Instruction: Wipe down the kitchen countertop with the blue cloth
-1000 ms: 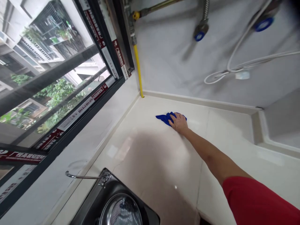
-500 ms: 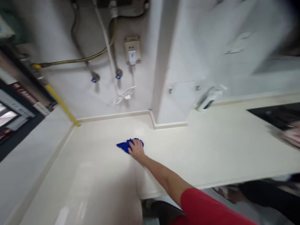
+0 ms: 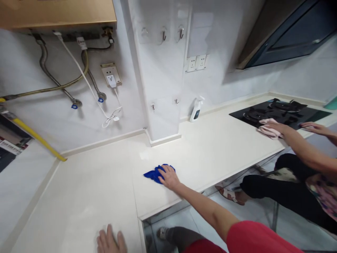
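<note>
A crumpled blue cloth (image 3: 153, 174) lies on the cream countertop (image 3: 100, 182), near the seam where the counter turns a corner. My right hand (image 3: 170, 177) rests on it, fingers curled over its right side and pressing it to the surface. Part of the cloth is hidden beneath my palm. At the bottom edge of the view, my left hand (image 3: 110, 241) is over the counter with its fingers apart and nothing in them; its wrist is out of the picture.
At right, another person's hand presses a pink cloth (image 3: 269, 130) beside the black gas hob (image 3: 263, 111). A white spray bottle (image 3: 196, 110) stands against the wall. A yellow pipe (image 3: 39, 138) meets the counter at left. A wall pillar (image 3: 164, 123) juts out behind the blue cloth.
My view has swung right, bringing the hob and the other person's hands into sight. My right hand and the blue cloth have moved right along the counter. My left hand has come into view.
</note>
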`<state>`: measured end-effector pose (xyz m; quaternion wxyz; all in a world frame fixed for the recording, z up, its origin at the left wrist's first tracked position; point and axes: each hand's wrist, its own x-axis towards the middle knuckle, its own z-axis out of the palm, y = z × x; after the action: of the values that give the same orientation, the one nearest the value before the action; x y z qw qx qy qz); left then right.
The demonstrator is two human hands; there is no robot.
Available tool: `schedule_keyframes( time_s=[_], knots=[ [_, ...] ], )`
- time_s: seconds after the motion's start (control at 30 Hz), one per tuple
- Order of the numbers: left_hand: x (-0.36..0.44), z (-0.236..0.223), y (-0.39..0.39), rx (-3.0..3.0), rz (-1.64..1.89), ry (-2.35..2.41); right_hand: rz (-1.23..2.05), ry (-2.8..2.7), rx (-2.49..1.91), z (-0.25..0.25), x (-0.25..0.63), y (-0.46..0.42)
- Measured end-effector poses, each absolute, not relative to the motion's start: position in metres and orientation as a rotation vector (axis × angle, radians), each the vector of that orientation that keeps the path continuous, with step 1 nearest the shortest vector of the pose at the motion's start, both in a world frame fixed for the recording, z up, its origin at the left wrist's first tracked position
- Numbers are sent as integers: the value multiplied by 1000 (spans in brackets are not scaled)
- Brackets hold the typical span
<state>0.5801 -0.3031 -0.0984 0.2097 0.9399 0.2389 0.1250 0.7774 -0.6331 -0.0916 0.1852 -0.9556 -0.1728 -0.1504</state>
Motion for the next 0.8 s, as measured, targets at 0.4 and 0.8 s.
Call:
schedule_keyframes(
  time_s=[0.4, 0.8],
  knots=[
    [581, -74, -320, 2627, 210, 741, -450, 37, -3055, -100, 714, -785],
    [584, -77, -262, 2684, 295, 976, -435, 302, -3132, -83, 740, -752]
  ],
)
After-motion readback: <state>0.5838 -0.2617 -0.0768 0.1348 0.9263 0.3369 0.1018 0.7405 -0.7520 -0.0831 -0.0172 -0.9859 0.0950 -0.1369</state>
